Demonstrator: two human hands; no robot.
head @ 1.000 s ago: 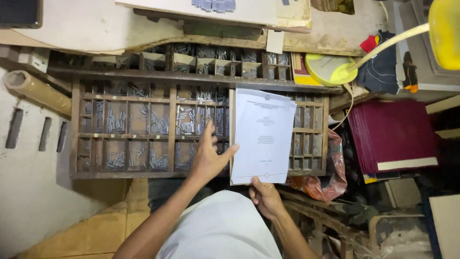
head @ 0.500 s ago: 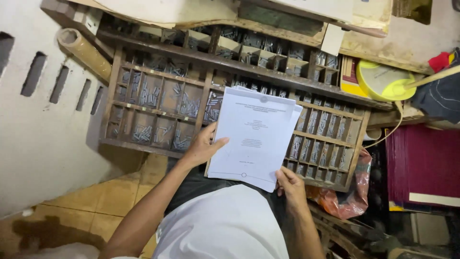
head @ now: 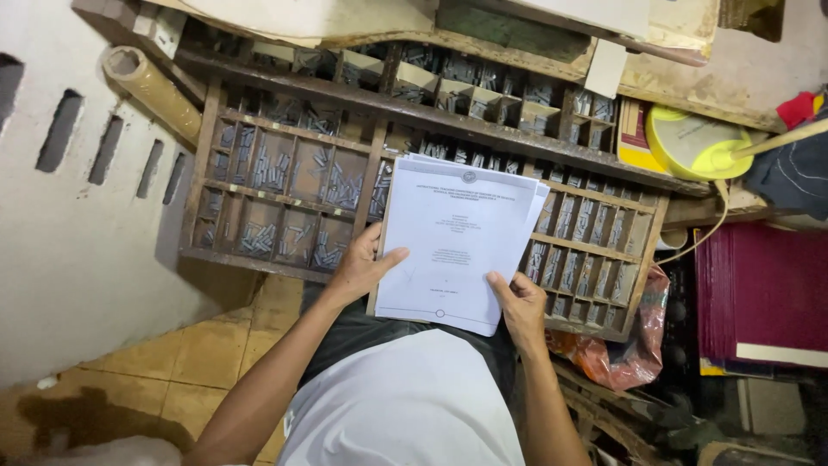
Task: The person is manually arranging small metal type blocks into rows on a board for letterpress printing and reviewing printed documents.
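A stack of white printed sheets [head: 457, 237] lies on a wooden tray of small compartments [head: 285, 185] filled with grey metal type pieces. My left hand [head: 360, 267] grips the stack's lower left edge, thumb on top. My right hand [head: 517, 302] holds the lower right corner, thumb pressed on the top sheet. The upper sheets are fanned slightly to the right. A second compartment tray [head: 483, 91] sits above the first.
A cardboard tube [head: 155, 91] leans at the upper left by a white slotted wall [head: 78, 224]. A yellow lamp shade [head: 690, 142], a maroon book [head: 759, 293] and an orange plastic bag [head: 621, 349] crowd the right. Yellow floor tiles [head: 207, 345] show at lower left.
The view has swung so the tray and sheets sit tilted and nearer. My left hand went from resting flat beside the sheets to gripping their left edge. The sheets now fan slightly.
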